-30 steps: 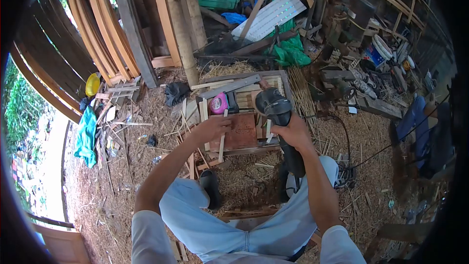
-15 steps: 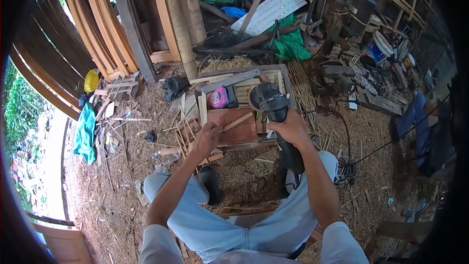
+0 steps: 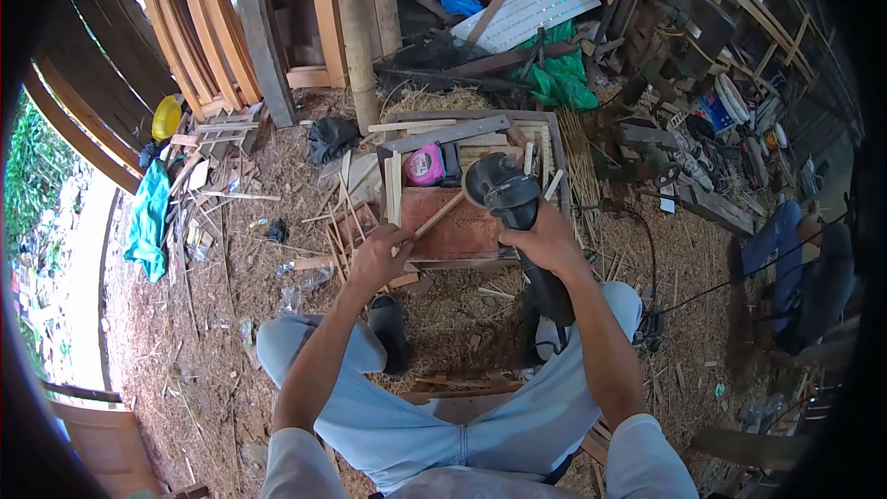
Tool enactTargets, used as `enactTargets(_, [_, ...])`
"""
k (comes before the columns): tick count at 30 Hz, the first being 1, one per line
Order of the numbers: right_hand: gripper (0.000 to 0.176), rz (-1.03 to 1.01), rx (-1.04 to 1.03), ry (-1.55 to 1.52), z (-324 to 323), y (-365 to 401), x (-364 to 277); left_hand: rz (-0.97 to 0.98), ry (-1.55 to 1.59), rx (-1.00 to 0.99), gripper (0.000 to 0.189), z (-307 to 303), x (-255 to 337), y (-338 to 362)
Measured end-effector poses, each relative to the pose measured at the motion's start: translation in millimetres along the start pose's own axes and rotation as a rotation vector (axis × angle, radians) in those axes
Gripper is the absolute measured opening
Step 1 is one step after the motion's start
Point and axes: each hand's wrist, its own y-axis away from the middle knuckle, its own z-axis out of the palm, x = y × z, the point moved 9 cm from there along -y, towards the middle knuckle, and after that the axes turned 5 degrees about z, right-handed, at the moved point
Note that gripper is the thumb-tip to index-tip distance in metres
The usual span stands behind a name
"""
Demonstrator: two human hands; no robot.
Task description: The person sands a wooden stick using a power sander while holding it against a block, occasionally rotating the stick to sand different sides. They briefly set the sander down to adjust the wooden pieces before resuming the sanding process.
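Observation:
My left hand (image 3: 380, 255) pinches the near end of a thin wooden strip (image 3: 438, 216), which slants up over a reddish board (image 3: 471, 231). The strip's far end reaches the disc end of a black angle grinder (image 3: 540, 277). My right hand (image 3: 545, 238) is wrapped round the grinder's body, its head tilted toward the strip. Behind the board a pink tape measure (image 3: 425, 166) rests among wooden strips. A grey metal bar (image 3: 448, 135) lies across the back of the low wooden work box (image 3: 560, 143).
A black cord (image 3: 654, 259) runs along the ground to the right. Wood scraps and shavings cover the floor. A black bag (image 3: 331, 139) and a small wooden box (image 3: 355, 222) lie left of the work box. At the right edge a person's leg (image 3: 774, 245) shows.
The strip has tilted more steeply, its far end now at the grinder's disc. My left hand has shifted slightly with it. The whole view has moved a little.

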Motion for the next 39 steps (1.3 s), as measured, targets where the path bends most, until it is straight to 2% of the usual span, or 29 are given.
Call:
enactTargets(2, [0.069, -0.005, -0.033, 0.018, 7, -1, -2, -0.009, -0.064, 0.038, 0.03, 3, 6, -1])
enactTargets(4, [0.061, 0.004, -0.024, 0.095, 15, 2, -4, -0.005, -0.07, 0.102, 0.031, 3, 7, 1])
enactTargets(7, [0.064, -0.049, -0.019, 0.117, 27, 5, -11, -0.007, -0.011, 0.19, 0.032, 2, 4, 2])
enactTargets(11, [0.069, -0.11, -0.063, 0.097, 45, 12, -20, -0.038, 0.024, 0.177, 0.028, 5, -2, 3])
enactTargets(16, [0.063, -0.173, -0.101, 0.162, 61, 13, -21, -0.01, 0.049, 0.162, 0.028, 9, -4, 1])
enactTargets(19, [0.064, -0.126, -0.099, 0.165, 59, 13, -21, 0.055, 0.07, 0.185, 0.029, 9, -1, 0])
enactTargets(26, [0.066, -0.123, -0.065, 0.156, 46, 5, -16, 0.043, 0.114, 0.202, 0.032, 12, -6, 2])
enactTargets(29, [0.065, -0.113, -0.045, 0.12, 38, 2, -10, 0.034, 0.115, 0.199, 0.03, 12, -5, 2])
enactTargets(32, [0.068, -0.048, -0.033, 0.243, 33, -4, -2, 0.036, 0.109, 0.205, 0.021, 8, -1, 0])
enactTargets(34, [0.065, 0.027, 0.02, 0.136, 19, 0, -8, 0.01, 0.113, 0.18, 0.016, 8, -2, 0])
enactTargets(39, [0.061, 0.014, 0.034, 0.132, 8, -15, 5, -0.007, 0.115, 0.173, 0.017, 7, -2, 0])
